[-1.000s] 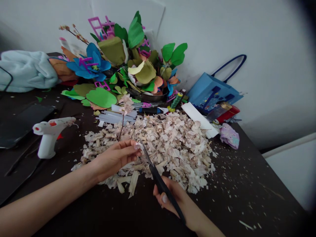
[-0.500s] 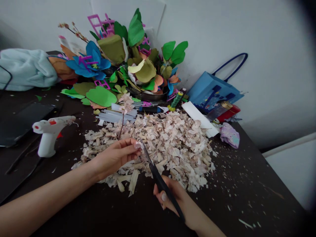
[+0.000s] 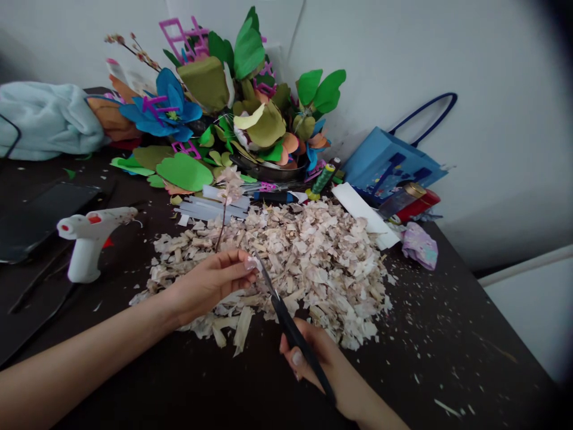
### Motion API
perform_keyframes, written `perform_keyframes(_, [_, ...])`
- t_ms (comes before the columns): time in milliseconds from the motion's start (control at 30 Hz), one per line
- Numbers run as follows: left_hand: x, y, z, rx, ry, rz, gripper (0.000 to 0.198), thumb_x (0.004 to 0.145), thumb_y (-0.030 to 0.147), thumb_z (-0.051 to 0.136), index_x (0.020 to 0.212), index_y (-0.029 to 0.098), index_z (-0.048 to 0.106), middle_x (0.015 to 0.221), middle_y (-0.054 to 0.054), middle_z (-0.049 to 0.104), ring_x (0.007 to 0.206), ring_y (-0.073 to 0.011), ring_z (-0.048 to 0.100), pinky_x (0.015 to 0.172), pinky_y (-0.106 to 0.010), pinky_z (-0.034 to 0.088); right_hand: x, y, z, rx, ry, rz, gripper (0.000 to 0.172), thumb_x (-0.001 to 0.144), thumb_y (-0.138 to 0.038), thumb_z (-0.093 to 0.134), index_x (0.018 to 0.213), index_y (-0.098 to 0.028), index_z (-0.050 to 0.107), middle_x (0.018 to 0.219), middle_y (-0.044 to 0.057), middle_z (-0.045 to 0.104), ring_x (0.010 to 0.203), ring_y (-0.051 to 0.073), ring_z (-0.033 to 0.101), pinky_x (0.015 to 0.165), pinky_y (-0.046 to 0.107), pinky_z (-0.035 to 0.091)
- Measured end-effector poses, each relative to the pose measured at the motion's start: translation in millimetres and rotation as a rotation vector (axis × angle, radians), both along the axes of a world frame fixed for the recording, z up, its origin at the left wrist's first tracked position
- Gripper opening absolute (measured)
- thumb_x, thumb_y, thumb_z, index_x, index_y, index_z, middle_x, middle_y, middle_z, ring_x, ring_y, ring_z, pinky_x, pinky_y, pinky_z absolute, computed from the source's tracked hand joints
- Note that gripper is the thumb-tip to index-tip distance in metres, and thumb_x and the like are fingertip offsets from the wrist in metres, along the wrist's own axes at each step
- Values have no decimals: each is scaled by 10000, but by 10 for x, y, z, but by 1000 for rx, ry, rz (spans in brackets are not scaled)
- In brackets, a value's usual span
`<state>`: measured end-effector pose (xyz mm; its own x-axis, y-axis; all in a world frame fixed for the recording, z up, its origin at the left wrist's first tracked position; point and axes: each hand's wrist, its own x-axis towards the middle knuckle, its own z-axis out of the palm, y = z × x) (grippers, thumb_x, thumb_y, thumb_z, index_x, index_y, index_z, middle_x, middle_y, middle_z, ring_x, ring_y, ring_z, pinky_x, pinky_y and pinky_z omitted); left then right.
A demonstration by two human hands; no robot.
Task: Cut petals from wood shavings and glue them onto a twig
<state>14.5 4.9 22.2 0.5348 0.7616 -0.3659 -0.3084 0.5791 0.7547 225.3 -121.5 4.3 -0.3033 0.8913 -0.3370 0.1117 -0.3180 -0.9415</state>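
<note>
My left hand [image 3: 206,283] pinches a small pale pink paper scrap [image 3: 252,263] between thumb and fingertips. Black-handled scissors [image 3: 299,341] are gripped in my right hand [image 3: 329,365], their narrow blades pointing up and left, with the tips at the scrap. Beneath both hands spreads a heap of pale paper scraps [image 3: 313,263]. A thin brown twig with a pale pink paper blossom [image 3: 231,185] rises just behind my left hand; whether the fingers touch its stem is hidden.
To the left lie a white glue gun [image 3: 86,248] and a dark flat device [image 3: 45,218]. Translucent glue sticks [image 3: 212,206] lie behind the heap. Colourful fabric flowers and leaves [image 3: 185,171] crowd the back. At right stand a blue bag [image 3: 389,161] and a crumpled purple wrapper [image 3: 419,246].
The view has shifted very slightly. Both hands, the scissors and the pinched scrap keep nearly the same positions.
</note>
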Motion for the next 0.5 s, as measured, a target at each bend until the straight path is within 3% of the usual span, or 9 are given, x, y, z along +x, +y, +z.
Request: perform_keyframes(500, [-20, 24, -8, 55, 7, -43, 166, 746, 267, 780, 775, 162, 654, 734, -6, 631, 704, -118, 580, 712, -245, 462, -1, -1, 67, -13, -73, 11, 501, 808, -667, 582, 807, -169, 525, 634, -32, 439, 576, 113, 410, 546, 248, 307])
